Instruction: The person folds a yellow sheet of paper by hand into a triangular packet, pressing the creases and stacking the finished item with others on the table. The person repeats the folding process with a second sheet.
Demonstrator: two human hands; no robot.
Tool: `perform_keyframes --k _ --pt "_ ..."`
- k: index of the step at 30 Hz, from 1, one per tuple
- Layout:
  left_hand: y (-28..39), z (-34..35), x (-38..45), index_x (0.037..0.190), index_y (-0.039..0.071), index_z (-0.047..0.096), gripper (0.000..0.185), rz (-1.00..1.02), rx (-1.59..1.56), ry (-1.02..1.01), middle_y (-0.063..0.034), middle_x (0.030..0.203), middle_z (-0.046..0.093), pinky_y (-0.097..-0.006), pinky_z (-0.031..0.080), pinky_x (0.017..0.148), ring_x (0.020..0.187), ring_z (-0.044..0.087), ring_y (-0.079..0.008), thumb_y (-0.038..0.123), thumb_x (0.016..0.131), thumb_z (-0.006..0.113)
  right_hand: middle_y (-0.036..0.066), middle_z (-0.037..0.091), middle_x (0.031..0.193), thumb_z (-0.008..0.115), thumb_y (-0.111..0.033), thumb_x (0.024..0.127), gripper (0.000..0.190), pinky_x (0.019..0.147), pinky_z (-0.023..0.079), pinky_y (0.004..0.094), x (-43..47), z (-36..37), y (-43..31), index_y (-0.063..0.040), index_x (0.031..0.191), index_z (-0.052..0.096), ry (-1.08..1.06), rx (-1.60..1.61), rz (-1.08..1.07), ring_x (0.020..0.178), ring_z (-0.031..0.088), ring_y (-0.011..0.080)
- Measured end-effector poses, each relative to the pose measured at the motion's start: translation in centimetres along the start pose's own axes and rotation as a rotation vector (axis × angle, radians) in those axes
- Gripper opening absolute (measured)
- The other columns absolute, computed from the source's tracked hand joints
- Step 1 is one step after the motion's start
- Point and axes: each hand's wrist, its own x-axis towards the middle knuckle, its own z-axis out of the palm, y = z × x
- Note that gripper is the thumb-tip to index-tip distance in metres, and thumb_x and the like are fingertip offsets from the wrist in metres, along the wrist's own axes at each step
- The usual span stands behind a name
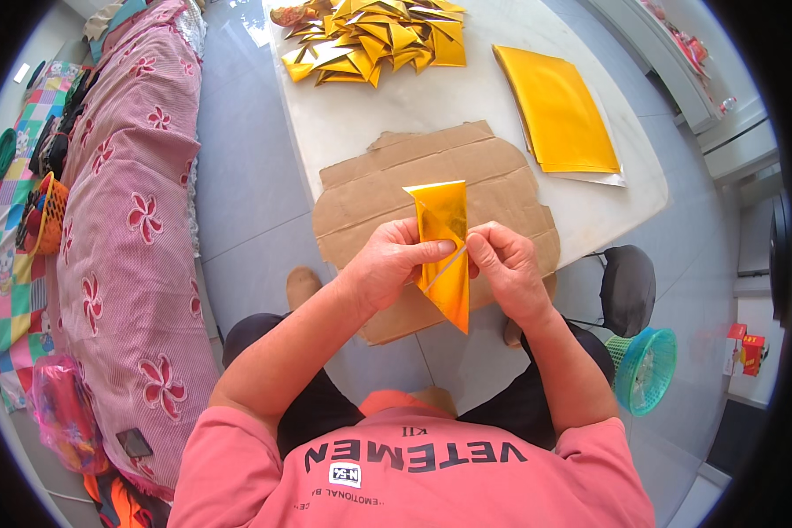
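A partly folded sheet of gold foil paper (443, 264) is held upright over the cardboard, with slanted ends and a thin pale diagonal edge across its lower half. My left hand (396, 261) grips its left side, thumb on the front and fingers partly hidden behind. At the right edge, my right hand (509, 267) pinches the paper near the top of the diagonal edge. Beneath lies a flattened piece of brown cardboard (363, 191). A pile of folded gold paper pieces (376, 43) rests at the far end, and a stack of flat gold sheets (561, 112) lies at the right.
The pale stone-like tabletop (475, 96) bears the papers. Left of it stands a long surface under a pink flowered cloth (125, 218), with a phone (134, 442) on it. A dark-covered stool (628, 290) and a green plastic basket (657, 371) stand at the right.
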Motion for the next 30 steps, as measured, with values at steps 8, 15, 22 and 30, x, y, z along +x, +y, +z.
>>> perform_keyframes --k 8,15,22,30 --pt "-0.6 -0.6 0.2 0.119 0.004 0.069 0.029 0.025 0.042 0.011 -0.0052 0.111 0.072 -0.0336 0.054 0.092 0.101 0.068 -0.0165 0.012 0.093 0.075 0.0 0.063 0.084 0.061 -0.017 0.105 0.018 0.07 0.049 0.0235 -0.1 -0.1 0.1 0.0 0.1 0.066 0.013 -0.011 0.001 0.076 0.057 0.0072" --pt "-0.8 -0.9 0.4 0.119 0.005 0.07 0.028 0.039 0.066 -0.007 -0.0046 0.112 0.072 -0.0337 0.054 0.093 0.102 0.067 -0.0163 0.012 0.093 0.075 0.0 0.063 0.082 0.062 -0.015 0.104 0.016 0.065 0.049 0.0252 -0.4 0.5 -0.3 0.0 0.098 0.066 0.067 -0.031 -0.068 0.072 0.056 0.0072" --pt "-0.9 -0.1 0.3 0.112 0.006 0.07 0.025 0.074 0.033 0.038 -0.0015 0.102 0.071 -0.027 0.051 0.075 0.087 0.065 -0.0104 0.018 0.092 0.078 0.007 0.057 0.072 0.068 -0.006 0.096 0.011 0.055 0.043 0.0318 -0.6 1.3 0.9 -0.003 0.087 0.063 0.183 -0.406 -0.297 0.06 0.053 0.0159" --pt "-0.8 -0.4 0.3 0.115 0.007 0.067 0.026 0.081 0.02 0.029 -0.0017 0.104 0.069 -0.0316 0.053 0.085 0.095 0.065 -0.0136 0.015 0.092 0.076 0.005 0.061 0.078 0.066 -0.011 0.1 0.012 0.063 0.047 0.0285 -0.9 1.2 0.6 -0.001 0.094 0.064 0.104 -0.23 -0.116 0.071 0.058 0.0115"
